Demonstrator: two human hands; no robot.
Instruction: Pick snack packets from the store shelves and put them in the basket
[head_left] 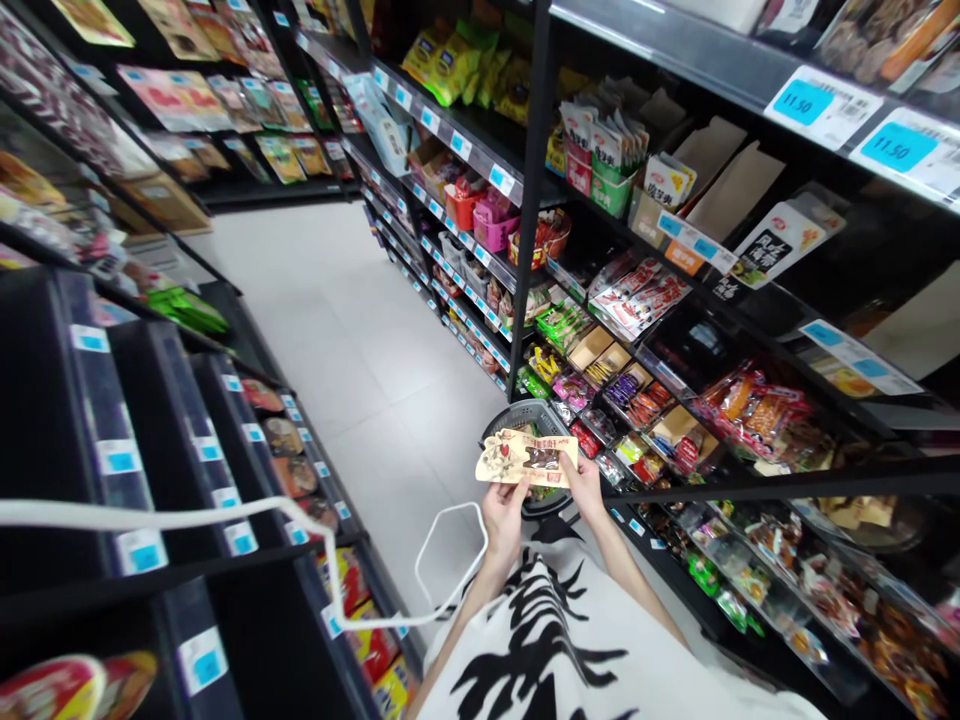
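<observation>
A cream snack packet (499,462) with red lettering and a small window showing dark pieces lies nearly level in front of me. My left hand (505,512) pinches its lower edge near the middle. The right-hand end of the packet is gripped by my right hand (583,486), with the thumb on its front. Beneath it is a dark grey shopping basket (517,412), partly hidden by the packet and my hands. Some green packaging shows inside the basket, too covered to make out.
Shelves of small bagged snacks (577,390) run along the right, with price labels (806,103) on their edges. Dark shelves (150,420) border the left. A white cable (225,512) loops in from the left. Pale tiled floor (352,350) lies between.
</observation>
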